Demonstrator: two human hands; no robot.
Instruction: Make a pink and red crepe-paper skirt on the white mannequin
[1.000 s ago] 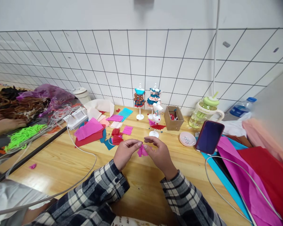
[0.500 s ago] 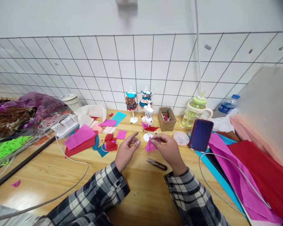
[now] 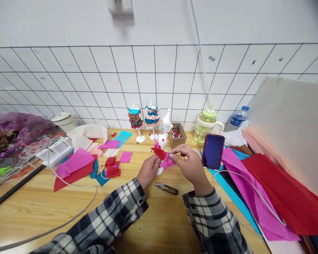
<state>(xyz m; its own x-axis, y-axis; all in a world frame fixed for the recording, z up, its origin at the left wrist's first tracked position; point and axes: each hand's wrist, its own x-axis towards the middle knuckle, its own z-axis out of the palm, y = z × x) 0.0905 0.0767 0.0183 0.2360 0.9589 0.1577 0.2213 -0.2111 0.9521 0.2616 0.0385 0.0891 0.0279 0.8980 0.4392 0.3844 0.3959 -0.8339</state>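
My right hand [image 3: 189, 165] pinches a small folded piece of pink tissue paper [image 3: 166, 162] and holds it against the white mannequin stand [image 3: 164, 132], just below its red paper skirt [image 3: 158, 152]. My left hand [image 3: 148, 170] grips the stand's lower stem from the left, beside the red skirt. Both arms are in plaid sleeves. Small thread snips [image 3: 166, 188] lie on the wooden table [image 3: 161, 222] just in front of my hands.
Two dressed mini mannequins [image 3: 143, 119] stand by the tiled wall. A cardboard box [image 3: 177, 135], green cup [image 3: 207, 124], water bottle [image 3: 237, 118] and propped phone [image 3: 213, 151] sit right. Paper scraps [image 3: 76, 163] lie left, big tissue sheets [image 3: 275, 190] right. A white cable [image 3: 69, 218] crosses.
My right hand carried the pink paper up to the white mannequin. My left hand, open half a second ago, now holds the stand. The view shifted right.
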